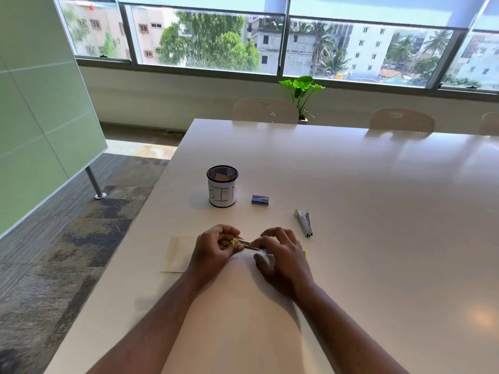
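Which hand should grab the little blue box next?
Probably the right hand: it sits nearer the blue box, while the left hand pinches the yellow stapler by its end.

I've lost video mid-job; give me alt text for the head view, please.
Both hands hold a small yellow stapler over a white table: the left hand pinches one end, the right hand grips the rest. Beyond lie a mesh cup labelled BIN, a blue staple box and a white stapler.

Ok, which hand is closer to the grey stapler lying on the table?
Right. The right hand is just left of the grey stapler, a little nearer the person; the left hand is farther left, beyond the yellow stapler both hands hold.
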`<state>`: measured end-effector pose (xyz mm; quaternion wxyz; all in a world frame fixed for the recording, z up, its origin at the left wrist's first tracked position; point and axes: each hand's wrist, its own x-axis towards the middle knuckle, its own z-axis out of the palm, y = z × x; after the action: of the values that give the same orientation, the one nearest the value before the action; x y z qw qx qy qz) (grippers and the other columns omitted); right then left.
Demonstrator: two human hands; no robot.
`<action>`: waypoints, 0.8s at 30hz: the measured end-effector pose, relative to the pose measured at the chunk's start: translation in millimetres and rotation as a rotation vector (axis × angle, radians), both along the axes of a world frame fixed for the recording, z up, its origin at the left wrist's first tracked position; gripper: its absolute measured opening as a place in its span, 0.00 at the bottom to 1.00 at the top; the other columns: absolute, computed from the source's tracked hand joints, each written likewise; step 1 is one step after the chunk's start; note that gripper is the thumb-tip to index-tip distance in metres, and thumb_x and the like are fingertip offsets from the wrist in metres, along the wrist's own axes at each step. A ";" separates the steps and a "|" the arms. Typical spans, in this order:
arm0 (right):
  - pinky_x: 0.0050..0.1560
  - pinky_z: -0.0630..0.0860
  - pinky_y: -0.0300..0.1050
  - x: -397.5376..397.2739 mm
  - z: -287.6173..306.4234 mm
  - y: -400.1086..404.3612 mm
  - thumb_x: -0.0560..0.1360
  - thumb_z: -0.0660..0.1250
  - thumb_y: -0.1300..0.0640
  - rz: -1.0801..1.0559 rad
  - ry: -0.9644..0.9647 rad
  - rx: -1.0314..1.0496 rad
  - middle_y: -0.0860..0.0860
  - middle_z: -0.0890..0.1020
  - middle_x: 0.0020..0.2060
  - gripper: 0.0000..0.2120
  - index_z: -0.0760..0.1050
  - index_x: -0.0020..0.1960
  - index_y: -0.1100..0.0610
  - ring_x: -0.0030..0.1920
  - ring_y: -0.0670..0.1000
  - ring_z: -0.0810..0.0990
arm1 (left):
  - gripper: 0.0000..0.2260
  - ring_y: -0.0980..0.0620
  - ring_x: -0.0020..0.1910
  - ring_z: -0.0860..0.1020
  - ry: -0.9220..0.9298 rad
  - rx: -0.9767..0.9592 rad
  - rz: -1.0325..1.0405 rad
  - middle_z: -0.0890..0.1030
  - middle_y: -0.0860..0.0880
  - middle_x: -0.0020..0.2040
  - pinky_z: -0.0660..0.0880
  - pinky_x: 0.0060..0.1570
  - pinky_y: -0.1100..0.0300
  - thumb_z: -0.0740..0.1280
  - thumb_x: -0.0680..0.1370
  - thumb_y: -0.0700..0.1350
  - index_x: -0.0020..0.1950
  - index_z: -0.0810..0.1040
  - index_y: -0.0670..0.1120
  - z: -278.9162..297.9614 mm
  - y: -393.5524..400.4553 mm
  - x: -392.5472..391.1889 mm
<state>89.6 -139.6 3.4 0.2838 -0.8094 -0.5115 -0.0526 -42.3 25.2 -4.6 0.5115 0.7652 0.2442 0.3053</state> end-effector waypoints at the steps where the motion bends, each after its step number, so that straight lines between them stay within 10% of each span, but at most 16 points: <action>1: 0.58 0.76 0.51 -0.1 -0.5 0.2 0.74 0.64 0.42 0.001 -0.001 0.001 0.44 0.77 0.61 0.15 0.78 0.59 0.40 0.64 0.52 0.72 | 0.14 0.54 0.45 0.86 0.000 0.002 0.000 0.88 0.53 0.45 0.82 0.46 0.65 0.81 0.71 0.39 0.53 0.83 0.51 0.0 0.3 -0.4; 14: 0.58 0.75 0.47 -4.0 1.8 1.4 0.76 0.64 0.35 -0.053 0.066 0.044 0.42 0.81 0.57 0.21 0.74 0.64 0.45 0.59 0.46 0.77 | 0.15 0.53 0.45 0.86 -0.012 0.006 -0.033 0.87 0.50 0.47 0.82 0.47 0.62 0.79 0.72 0.36 0.54 0.83 0.51 2.6 -1.2 -2.0; 24: 0.60 0.70 0.50 2.4 -1.0 2.6 0.78 0.65 0.49 -0.184 0.076 0.019 0.42 0.83 0.53 0.11 0.83 0.57 0.46 0.56 0.49 0.78 | 0.14 0.56 0.37 0.81 0.027 0.010 -0.018 0.86 0.50 0.40 0.78 0.41 0.64 0.79 0.71 0.34 0.46 0.85 0.53 5.2 -2.1 -2.2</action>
<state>92.0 -137.0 2.3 0.3044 -0.8516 -0.4234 -0.0525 -44.5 23.1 0.6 0.5069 0.7740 0.2428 0.2915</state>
